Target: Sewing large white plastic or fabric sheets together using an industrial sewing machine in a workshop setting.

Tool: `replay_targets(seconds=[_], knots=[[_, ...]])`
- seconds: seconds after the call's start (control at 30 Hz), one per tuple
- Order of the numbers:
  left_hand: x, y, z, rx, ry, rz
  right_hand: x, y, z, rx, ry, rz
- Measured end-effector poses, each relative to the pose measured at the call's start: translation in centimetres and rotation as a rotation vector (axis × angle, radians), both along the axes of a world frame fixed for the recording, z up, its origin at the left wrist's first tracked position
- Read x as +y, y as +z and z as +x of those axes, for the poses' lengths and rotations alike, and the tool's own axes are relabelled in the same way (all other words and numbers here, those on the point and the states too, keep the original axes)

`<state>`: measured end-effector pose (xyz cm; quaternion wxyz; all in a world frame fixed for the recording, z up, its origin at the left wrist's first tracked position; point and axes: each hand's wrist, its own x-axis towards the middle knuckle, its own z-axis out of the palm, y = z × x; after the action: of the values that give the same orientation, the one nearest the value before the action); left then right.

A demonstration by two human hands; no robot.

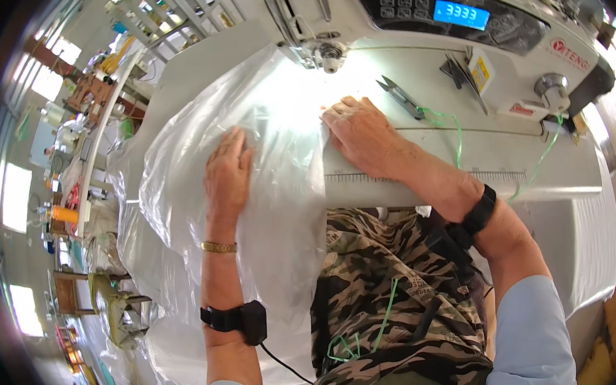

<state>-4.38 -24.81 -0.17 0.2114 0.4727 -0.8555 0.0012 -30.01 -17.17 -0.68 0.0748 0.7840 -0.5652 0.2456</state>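
A clear plastic sheet lies across the bed of the sewing machine, its upper end under the needle area in bright glare, and hangs down over the left of my lap. My left hand rests on the sheet with its fingers stretched out together. By the sheet's right edge, just below the presser area, my right hand has its fingers bent, the fingertips closed on that edge. Glare partly hides the exact grip. The needle and presser foot themselves are hard to make out.
Thread snips with green thread lie right of my right hand. Beyond them, a dark pointed tool leans by the machine. A ruler scale runs along the table's near side. Cluttered workbenches stand at left.
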Motion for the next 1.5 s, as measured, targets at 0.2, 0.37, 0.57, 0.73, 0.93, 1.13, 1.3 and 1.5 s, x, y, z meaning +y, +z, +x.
replay_targets(seconds=[0.2,0.37,0.57,0.73,0.93,1.13,1.3,1.5], knots=[[-2.8,-1.1,2.3,0.084,-0.141,0.025,1.1,0.5,-0.2,-0.057,-0.004,0.053],[-4.9,-1.9,4.2,0.1,-0.138,0.004,7.1,-1.4,4.4,-0.34,0.124,-0.22],[-5.7,-1.7,3.4,0.088,-0.186,0.008,15.2,-9.1,9.4,-0.931,0.102,0.151],[-6.0,-2.2,3.8,0.096,-0.151,0.027,15.5,-12.1,16.6,-1.033,0.067,0.661],[-5.8,-1.6,3.8,0.12,-0.172,0.039,16.8,-11.0,16.9,-1.143,0.667,0.725],[-5.7,-1.5,3.5,0.108,-0.171,0.017,9.5,-14.2,13.9,-1.734,0.041,0.443],[-5.9,-2.0,4.1,0.114,-0.174,0.017,7.9,-12.5,16.0,-1.521,0.378,0.786],[-5.5,-1.0,3.2,0.131,-0.175,0.036,9.1,-20.6,15.0,-0.984,0.465,0.508]])
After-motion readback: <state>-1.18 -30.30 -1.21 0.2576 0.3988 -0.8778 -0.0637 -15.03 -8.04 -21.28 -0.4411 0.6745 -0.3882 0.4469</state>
